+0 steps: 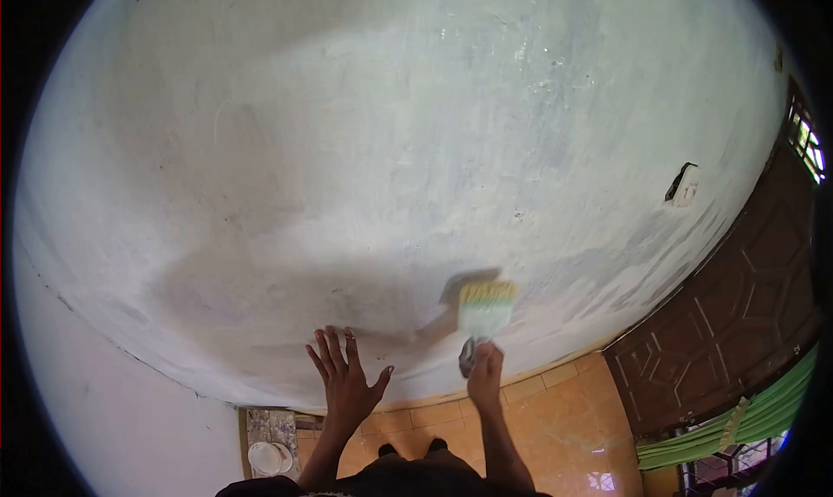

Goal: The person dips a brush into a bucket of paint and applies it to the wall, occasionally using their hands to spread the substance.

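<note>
Whitewashed wall (390,133) filled your view. Your right hand (484,377) was wrapped tight round the handle of the brush (486,304), whose bristles lay on the wall at five o'clock from centre. Your left hand (345,384), at eight o'clock from the brush, rested against the wall with its fingers spread. A brown door (729,323) stood at three o'clock.

Wall (347,150), most of the frame: matt plaster with an uneven finish, grey patches and scuffs showing through a thin white coat. Brush (486,306), centre right: pale yellow bristles, partly coated white. Floor (564,419), lower right: glossy orange-tan tiles showing reflections. Door (737,323), right edge: dark brown panelled wood. Curtain (764,415), lower right: green cloth.
</note>
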`<state>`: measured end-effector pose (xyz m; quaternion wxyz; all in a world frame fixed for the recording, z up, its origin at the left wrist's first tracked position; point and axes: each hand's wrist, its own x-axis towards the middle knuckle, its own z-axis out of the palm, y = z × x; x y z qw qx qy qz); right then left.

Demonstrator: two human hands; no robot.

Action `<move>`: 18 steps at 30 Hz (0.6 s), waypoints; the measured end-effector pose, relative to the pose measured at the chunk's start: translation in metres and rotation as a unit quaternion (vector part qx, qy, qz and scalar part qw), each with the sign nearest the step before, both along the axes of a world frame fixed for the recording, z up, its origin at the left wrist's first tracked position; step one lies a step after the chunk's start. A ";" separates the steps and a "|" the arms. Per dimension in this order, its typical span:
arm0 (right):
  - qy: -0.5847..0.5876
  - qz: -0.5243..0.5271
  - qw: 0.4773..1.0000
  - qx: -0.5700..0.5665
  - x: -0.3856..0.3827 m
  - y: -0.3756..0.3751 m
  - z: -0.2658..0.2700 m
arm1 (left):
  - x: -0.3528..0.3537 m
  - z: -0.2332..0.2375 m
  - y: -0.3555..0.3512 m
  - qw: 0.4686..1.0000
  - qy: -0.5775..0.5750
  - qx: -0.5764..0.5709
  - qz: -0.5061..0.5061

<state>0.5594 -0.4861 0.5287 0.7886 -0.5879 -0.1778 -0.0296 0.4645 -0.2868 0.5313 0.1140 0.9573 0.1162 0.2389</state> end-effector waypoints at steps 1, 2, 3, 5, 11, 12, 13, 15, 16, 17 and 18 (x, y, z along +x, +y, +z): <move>-0.002 0.001 1.000 -0.003 0.006 -0.002 0.025 | -0.001 -0.001 -0.001 1.000 0.001 0.004 0.005; 0.011 0.007 1.000 -0.008 0.012 -0.006 0.036 | -0.002 0.000 -0.001 1.000 -0.003 0.002 0.003; 0.022 0.012 1.000 -0.013 0.017 -0.008 0.041 | -0.002 0.000 -0.002 1.000 -0.009 0.001 0.001; -0.010 0.025 0.999 -0.026 0.027 -0.006 0.013 | 0.000 0.001 -0.001 1.000 -0.027 -0.013 -0.007; 0.113 0.055 0.986 -0.108 -0.014 -0.021 -0.091 | -0.004 0.001 -0.001 0.998 -0.053 -0.006 0.017; 0.145 0.062 0.982 -0.107 -0.020 -0.023 -0.090 | -0.005 0.003 -0.003 0.998 -0.060 -0.004 0.025; 0.129 0.062 0.986 -0.089 -0.021 -0.026 -0.086 | -0.004 0.005 -0.005 0.997 -0.066 -0.002 0.030; 0.108 0.055 0.991 -0.055 -0.016 -0.027 -0.039 | -0.001 0.008 -0.012 0.992 -0.121 -0.023 0.028; 0.072 0.047 0.993 -0.077 -0.006 -0.025 -0.028 | 0.000 0.010 -0.016 0.989 -0.144 -0.035 0.027; 0.034 0.040 0.994 -0.101 0.006 -0.023 -0.014 | 0.001 0.013 -0.020 0.986 -0.161 -0.041 0.015; 0.044 0.047 0.996 -0.055 0.015 -0.016 0.009 | 0.004 0.018 -0.022 0.982 -0.181 -0.047 0.005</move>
